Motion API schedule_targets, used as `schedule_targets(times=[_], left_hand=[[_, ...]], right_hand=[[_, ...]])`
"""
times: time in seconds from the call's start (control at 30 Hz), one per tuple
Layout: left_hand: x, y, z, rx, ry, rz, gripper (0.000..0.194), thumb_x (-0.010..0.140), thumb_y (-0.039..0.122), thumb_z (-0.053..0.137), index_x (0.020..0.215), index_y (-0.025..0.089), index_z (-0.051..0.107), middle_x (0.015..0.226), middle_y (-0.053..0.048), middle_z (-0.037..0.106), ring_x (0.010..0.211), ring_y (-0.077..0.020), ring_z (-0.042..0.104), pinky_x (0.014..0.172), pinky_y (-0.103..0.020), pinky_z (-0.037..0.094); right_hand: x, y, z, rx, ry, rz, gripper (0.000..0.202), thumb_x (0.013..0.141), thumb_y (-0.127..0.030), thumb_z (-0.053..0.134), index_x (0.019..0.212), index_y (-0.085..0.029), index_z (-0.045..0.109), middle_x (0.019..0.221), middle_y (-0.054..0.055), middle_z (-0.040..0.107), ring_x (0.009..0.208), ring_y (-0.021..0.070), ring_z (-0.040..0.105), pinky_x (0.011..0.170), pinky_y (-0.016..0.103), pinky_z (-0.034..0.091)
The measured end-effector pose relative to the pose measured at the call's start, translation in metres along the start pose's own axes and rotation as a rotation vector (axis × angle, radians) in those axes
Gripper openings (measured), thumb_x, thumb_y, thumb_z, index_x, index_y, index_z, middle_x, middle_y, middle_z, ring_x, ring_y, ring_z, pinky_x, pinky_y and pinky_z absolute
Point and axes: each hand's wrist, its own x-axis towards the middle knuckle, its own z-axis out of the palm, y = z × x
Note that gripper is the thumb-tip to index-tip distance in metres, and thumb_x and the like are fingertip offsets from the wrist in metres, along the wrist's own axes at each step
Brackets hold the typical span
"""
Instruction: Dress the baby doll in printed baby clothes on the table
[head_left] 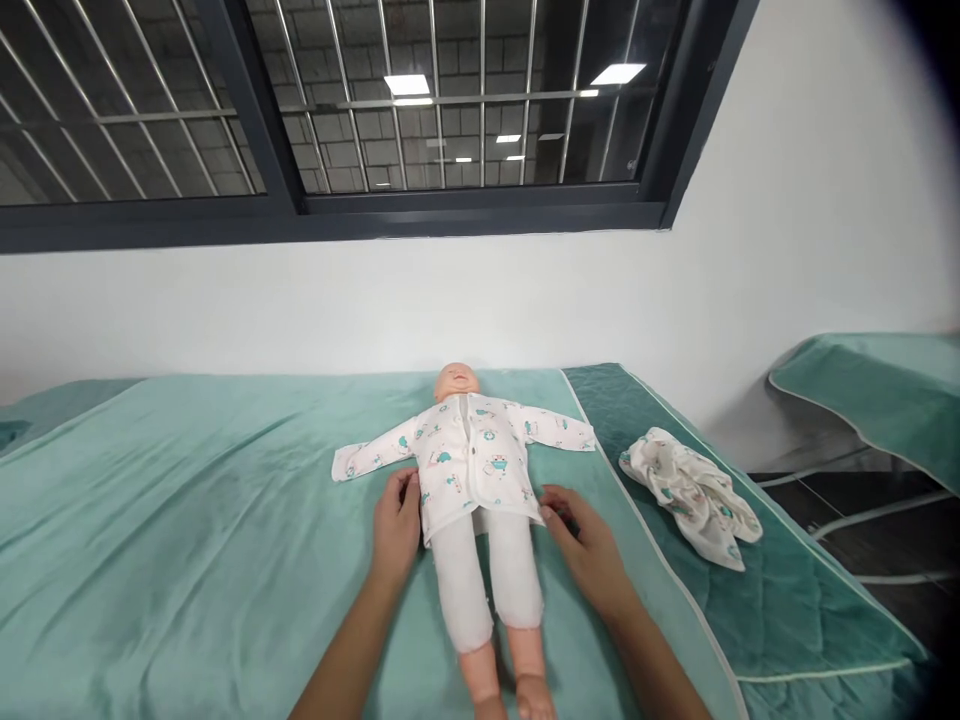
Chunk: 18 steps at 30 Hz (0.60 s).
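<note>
A baby doll (457,380) lies on its back on the green cover, its head toward the wall and its arms spread wide. It wears a white printed baby shirt (480,455), closed down the front, over white padded legs (456,580) with bare feet. My left hand (397,525) rests against the shirt's left side seam, fingers curled, and what they pinch is hidden. On the other side, my right hand (581,535) has thumb and forefinger closed at the shirt's lower right hem.
A crumpled printed cloth garment (694,495) lies on the darker quilted pad (795,610) at right. The green sheet (225,560) spreads across the bed. Behind it stand a white wall (337,305) and a barred window (465,110). Another green-covered surface (885,400) is at far right.
</note>
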Motion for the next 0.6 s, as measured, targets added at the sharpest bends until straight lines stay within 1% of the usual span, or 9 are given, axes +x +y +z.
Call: schedule_targets(times=[0.07,0.13,0.23,0.3,0.4,0.5,0.6], left_hand=[[-0.006,0.0,-0.002,0.012,0.001,-0.008,0.03,0.092,0.046,0.047,0.096,0.02,0.061,0.093,-0.003,0.068,0.085,-0.0211,0.06,0.077,-0.032,0.045],[-0.015,0.0,-0.005,0.027,-0.016,-0.009,0.028,0.092,0.044,0.047,0.095,0.02,0.061,0.09,-0.003,0.068,0.082,-0.0208,0.06,0.073,-0.032,0.046],[-0.033,-0.001,-0.012,0.077,-0.004,0.01,0.022,0.09,0.036,0.048,0.098,0.021,0.061,0.094,-0.004,0.068,0.086,-0.0226,0.062,0.076,-0.034,0.047],[-0.044,-0.003,-0.015,0.151,0.013,0.031,0.021,0.086,0.027,0.048,0.102,0.021,0.06,0.097,-0.005,0.067,0.09,-0.0236,0.062,0.08,-0.036,0.048],[-0.059,-0.005,-0.019,0.254,-0.026,0.103,0.026,0.082,0.019,0.048,0.106,0.022,0.059,0.102,-0.006,0.064,0.097,-0.0241,0.06,0.085,-0.038,0.048],[-0.069,-0.004,-0.02,0.317,-0.063,0.211,0.028,0.081,0.017,0.05,0.108,0.023,0.059,0.11,-0.007,0.063,0.107,-0.025,0.058,0.093,-0.04,0.047],[-0.073,-0.005,-0.02,0.376,-0.068,0.271,0.027,0.08,0.018,0.055,0.106,0.023,0.06,0.115,-0.008,0.063,0.111,-0.0268,0.057,0.096,-0.044,0.046]], right_hand=[[0.0,0.003,-0.001,0.009,-0.035,0.023,0.034,0.094,-0.043,0.051,0.119,-0.021,0.061,0.114,0.009,0.068,0.102,0.0253,0.063,0.092,0.041,0.048],[0.0,0.007,-0.002,0.026,-0.041,0.017,0.033,0.095,-0.039,0.049,0.119,-0.021,0.061,0.115,0.009,0.068,0.103,0.0254,0.063,0.094,0.042,0.049],[0.001,0.013,-0.002,0.04,-0.021,-0.048,0.035,0.092,-0.028,0.043,0.122,-0.02,0.059,0.114,0.01,0.068,0.104,0.0252,0.063,0.095,0.044,0.049],[0.001,0.014,-0.001,-0.026,-0.031,-0.074,0.041,0.087,-0.023,0.044,0.127,-0.022,0.055,0.117,0.009,0.066,0.106,0.0248,0.062,0.093,0.043,0.05],[0.002,0.01,0.001,-0.195,-0.074,-0.077,0.048,0.084,-0.026,0.051,0.133,-0.024,0.05,0.12,0.007,0.063,0.105,0.0246,0.061,0.089,0.041,0.05],[0.002,0.004,0.004,-0.307,-0.086,-0.089,0.048,0.085,-0.031,0.054,0.132,-0.024,0.049,0.117,0.007,0.062,0.105,0.0254,0.06,0.089,0.042,0.049],[0.002,0.002,0.004,-0.354,-0.08,-0.089,0.045,0.086,-0.034,0.056,0.131,-0.026,0.05,0.112,0.005,0.062,0.104,0.0257,0.059,0.088,0.041,0.048]])
